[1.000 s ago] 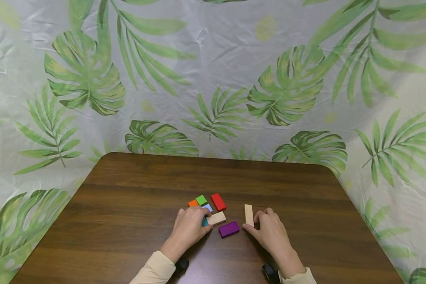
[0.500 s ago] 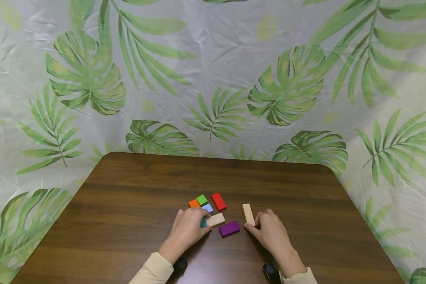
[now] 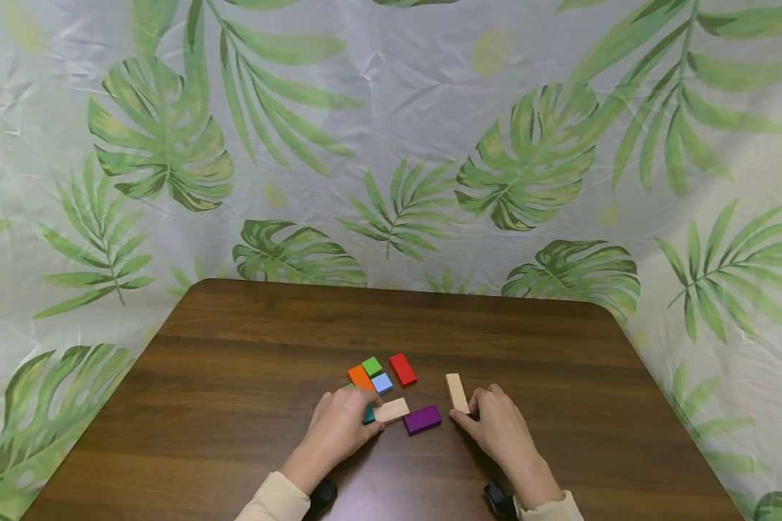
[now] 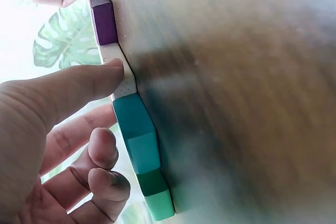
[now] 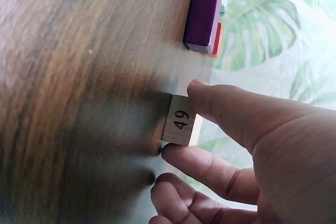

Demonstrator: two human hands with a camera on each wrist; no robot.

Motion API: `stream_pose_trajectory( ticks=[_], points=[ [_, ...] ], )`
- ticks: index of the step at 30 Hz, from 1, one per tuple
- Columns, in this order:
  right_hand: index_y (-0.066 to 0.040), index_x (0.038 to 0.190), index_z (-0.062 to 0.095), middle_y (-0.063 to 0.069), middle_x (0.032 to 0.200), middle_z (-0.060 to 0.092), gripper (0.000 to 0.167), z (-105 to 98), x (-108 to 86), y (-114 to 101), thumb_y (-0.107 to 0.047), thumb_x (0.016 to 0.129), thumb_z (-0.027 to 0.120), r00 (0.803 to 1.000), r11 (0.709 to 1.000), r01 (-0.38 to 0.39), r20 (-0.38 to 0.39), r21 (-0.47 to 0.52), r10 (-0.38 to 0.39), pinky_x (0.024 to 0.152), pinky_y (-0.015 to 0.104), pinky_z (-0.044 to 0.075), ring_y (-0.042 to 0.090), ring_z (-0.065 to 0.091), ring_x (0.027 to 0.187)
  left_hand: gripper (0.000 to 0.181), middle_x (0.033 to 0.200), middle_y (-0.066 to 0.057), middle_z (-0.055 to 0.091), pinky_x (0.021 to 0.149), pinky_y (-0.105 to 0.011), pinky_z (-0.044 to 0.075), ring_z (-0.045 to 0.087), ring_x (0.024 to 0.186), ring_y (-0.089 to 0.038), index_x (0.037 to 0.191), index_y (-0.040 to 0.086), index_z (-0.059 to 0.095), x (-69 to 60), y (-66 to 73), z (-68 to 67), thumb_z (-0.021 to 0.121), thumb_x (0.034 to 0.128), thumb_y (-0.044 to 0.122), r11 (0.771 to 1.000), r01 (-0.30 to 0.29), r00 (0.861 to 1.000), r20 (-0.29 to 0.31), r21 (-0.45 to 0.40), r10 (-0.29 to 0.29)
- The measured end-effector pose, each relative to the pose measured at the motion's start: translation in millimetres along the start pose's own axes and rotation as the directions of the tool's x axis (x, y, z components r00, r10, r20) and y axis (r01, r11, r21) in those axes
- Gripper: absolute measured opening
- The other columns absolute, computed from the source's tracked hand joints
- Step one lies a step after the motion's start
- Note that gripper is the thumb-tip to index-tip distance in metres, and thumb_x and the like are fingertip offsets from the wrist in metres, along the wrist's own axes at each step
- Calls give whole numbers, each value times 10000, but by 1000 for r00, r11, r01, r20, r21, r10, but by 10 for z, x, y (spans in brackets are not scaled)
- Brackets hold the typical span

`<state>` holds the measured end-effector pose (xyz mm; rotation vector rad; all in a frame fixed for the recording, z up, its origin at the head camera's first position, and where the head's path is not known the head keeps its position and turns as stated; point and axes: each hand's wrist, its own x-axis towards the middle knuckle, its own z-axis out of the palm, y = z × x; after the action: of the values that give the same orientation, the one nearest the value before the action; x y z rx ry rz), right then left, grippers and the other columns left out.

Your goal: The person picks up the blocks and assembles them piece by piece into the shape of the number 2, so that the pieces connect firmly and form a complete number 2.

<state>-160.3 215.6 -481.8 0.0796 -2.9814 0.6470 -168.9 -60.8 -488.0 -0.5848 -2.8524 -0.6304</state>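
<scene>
On the brown table, my left hand [image 3: 339, 425] pinches a plain wooden block [image 3: 392, 411] lying flat. In the left wrist view, the thumb presses its near side; the index fingertip is hidden behind. A teal block [image 4: 137, 132] touches this block's left end, with a green block [image 4: 158, 203] beyond it. My right hand [image 3: 500, 427] grips the near end of another plain wooden block [image 3: 457, 393] between thumb and index finger. The end face of that block [image 5: 179, 120] reads 49 in the right wrist view. Between the hands lies a purple block [image 3: 422, 420].
Behind the left hand sit an orange block [image 3: 361, 377], a light green block [image 3: 372, 366] and a light blue block [image 3: 381, 383], close together. A red block [image 3: 402, 370] lies just right of them. A leaf-patterned cloth [image 3: 404, 145] hangs behind the table [image 3: 267, 340].
My left hand has slid its wooden block slightly left and nearer, uncovering more of the orange block. The far end of the right hand's block has swung a little left.
</scene>
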Motion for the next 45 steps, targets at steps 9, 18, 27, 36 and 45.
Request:
stream_pose_trajectory(
  ticks=[9, 18, 27, 36, 45],
  points=[
    [-92, 781, 588, 48, 824, 529, 390, -5, 2, 1, -320, 892, 884, 1000, 1000, 7, 5, 4, -8, 627, 347, 424, 178, 470, 704, 286, 768, 88, 685, 578, -254, 362, 481, 640, -15, 1012, 195, 827, -108, -64, -58, 977, 779, 262, 999, -14, 1000, 21, -51, 15],
    [-90, 788, 589, 49, 825, 523, 386, -3, 8, 6, -316, 893, 884, 1000, 1000, -3, 14, 8, 2, 629, 344, 416, 181, 465, 706, 268, 685, 104, 516, 510, -233, 328, 394, 595, 2, 1017, 211, 816, -245, -147, -106, 964, 794, 226, 989, 22, 999, 35, -146, -17],
    [-91, 804, 602, 44, 837, 533, 372, -12, 3, 15, -317, 893, 885, 1000, 999, -13, 22, 29, 13, 634, 344, 419, 178, 473, 716, 257, 677, 102, 498, 551, -215, 343, 389, 599, 7, 980, 186, 815, -311, -285, -158, 971, 775, 175, 969, 24, 998, 55, -247, -11],
    [-97, 810, 608, 32, 830, 527, 365, -9, 0, 28, -321, 892, 884, 1000, 999, -14, 23, 32, 13, 639, 338, 414, 171, 464, 718, 264, 719, 78, 521, 600, -211, 383, 410, 626, 13, 949, 173, 822, -357, -383, -215, 984, 742, 149, 956, 14, 998, 62, -292, 4],
    [-93, 826, 627, 31, 835, 539, 346, -7, -2, 40, -319, 897, 879, 999, 999, -16, 30, 32, 15, 632, 334, 417, 166, 467, 723, 271, 814, 86, 560, 669, -222, 422, 472, 700, 0, 956, 186, 826, -370, -420, -241, 991, 741, 176, 956, 23, 998, 66, -294, -4]
  ],
)
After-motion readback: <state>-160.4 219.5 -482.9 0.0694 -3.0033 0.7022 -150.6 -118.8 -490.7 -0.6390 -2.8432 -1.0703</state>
